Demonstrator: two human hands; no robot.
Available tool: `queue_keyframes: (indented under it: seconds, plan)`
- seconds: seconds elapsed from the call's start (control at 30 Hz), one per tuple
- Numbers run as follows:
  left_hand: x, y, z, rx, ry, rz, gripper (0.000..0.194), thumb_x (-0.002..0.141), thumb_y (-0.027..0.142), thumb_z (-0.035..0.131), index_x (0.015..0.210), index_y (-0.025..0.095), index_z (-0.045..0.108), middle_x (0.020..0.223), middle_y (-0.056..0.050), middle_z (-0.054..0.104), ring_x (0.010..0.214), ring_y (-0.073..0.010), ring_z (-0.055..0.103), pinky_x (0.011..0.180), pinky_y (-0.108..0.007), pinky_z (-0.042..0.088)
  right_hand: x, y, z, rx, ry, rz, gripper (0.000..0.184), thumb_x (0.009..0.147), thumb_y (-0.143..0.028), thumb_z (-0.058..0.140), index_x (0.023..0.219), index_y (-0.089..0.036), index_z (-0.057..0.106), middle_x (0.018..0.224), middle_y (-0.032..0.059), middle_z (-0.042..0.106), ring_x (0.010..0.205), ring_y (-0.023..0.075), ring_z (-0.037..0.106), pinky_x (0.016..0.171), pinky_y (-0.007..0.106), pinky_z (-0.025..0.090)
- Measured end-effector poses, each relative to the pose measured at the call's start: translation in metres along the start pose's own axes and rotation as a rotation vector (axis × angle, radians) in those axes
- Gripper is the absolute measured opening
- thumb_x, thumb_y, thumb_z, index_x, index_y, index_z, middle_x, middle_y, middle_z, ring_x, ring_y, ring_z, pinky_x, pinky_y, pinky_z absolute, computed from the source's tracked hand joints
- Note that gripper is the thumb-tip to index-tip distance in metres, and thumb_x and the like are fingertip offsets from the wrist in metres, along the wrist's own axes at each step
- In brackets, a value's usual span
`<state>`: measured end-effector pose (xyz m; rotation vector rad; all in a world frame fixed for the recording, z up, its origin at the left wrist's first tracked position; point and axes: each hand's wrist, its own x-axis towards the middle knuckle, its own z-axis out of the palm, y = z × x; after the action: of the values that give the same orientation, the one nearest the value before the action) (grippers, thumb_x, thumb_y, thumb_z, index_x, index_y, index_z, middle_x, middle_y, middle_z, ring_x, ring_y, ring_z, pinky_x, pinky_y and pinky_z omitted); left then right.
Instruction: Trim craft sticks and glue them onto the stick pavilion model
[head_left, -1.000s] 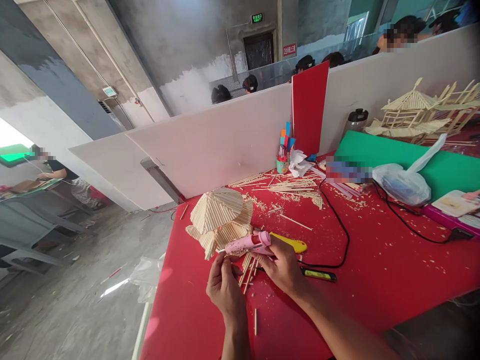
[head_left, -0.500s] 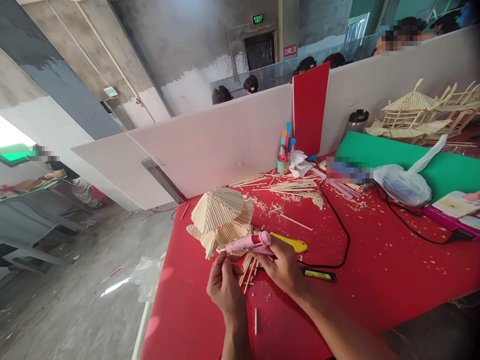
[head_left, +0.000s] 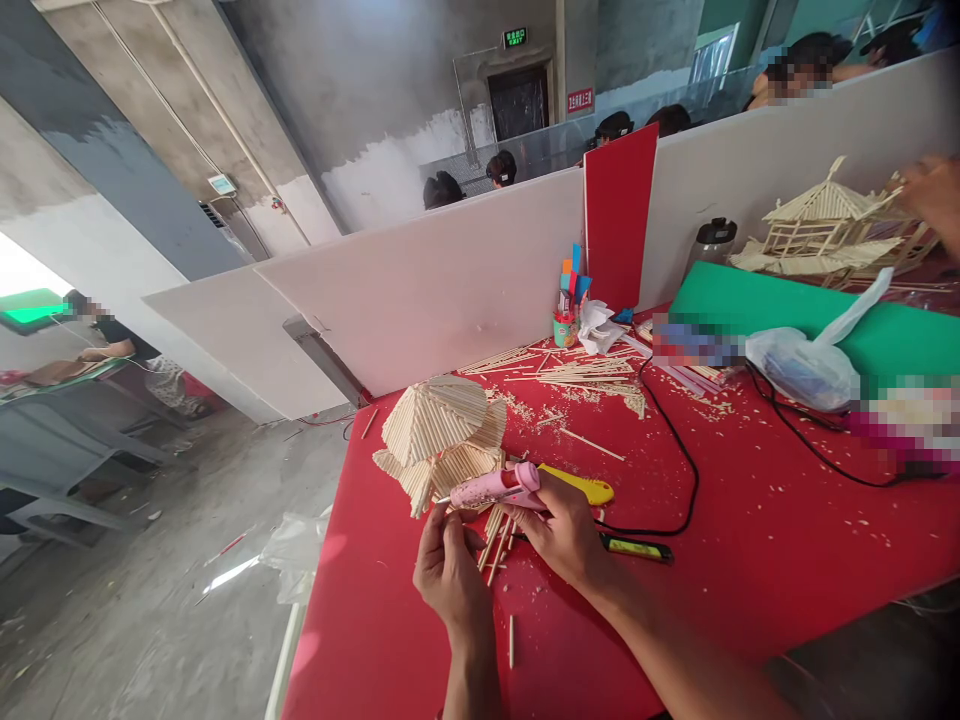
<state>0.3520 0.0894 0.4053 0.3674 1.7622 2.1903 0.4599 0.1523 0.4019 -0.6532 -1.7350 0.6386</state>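
Observation:
My right hand [head_left: 562, 530] is wrapped round a pink hot glue gun [head_left: 491, 487], its metal tip pointing left. Just below that tip, my left hand [head_left: 451, 565] is closed in a pinch; what lies between its fingers is too small or hidden to make out. Right behind both hands stands a small pavilion model [head_left: 435, 425] built of thin wooden sticks, with a peaked roof over a flared lower tier. Loose sticks [head_left: 495, 545] lie under the glue gun, partly covered by it. A single short stick [head_left: 511, 642] rests nearer to me.
Beside my right hand lie a yellow-handled tool [head_left: 592, 488] and a utility knife [head_left: 637, 548]. A black cable [head_left: 694, 470] curves across the red table [head_left: 750, 560]. Stick piles [head_left: 585, 372], a green board [head_left: 810, 305], a plastic bag [head_left: 802, 368] and a larger stick model [head_left: 825, 220] stand farther back.
My hands and the glue gun hold almost the same place. At the far right, another person's hand has come in over the larger stick model.

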Motion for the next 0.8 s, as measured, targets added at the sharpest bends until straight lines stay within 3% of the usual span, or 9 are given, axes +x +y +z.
queue_keyframes:
  seconds: [0.8]
  plan:
    - [-0.0043,0.006,0.0018,0.008,-0.021,-0.007,0.024,0.07,0.028,0.071,0.089,0.013,0.072,0.062,-0.001,0.067,0.047,-0.0096,0.048,0.045,-0.023,0.038,-0.0025,0.0039,0.002,-0.122,0.068,0.019,0.019,0.094,-0.038,0.062,0.1,-0.021,0.065,0.086,0.0058,0.072,0.076,0.0186,0.069,0.068,0.027,0.054]
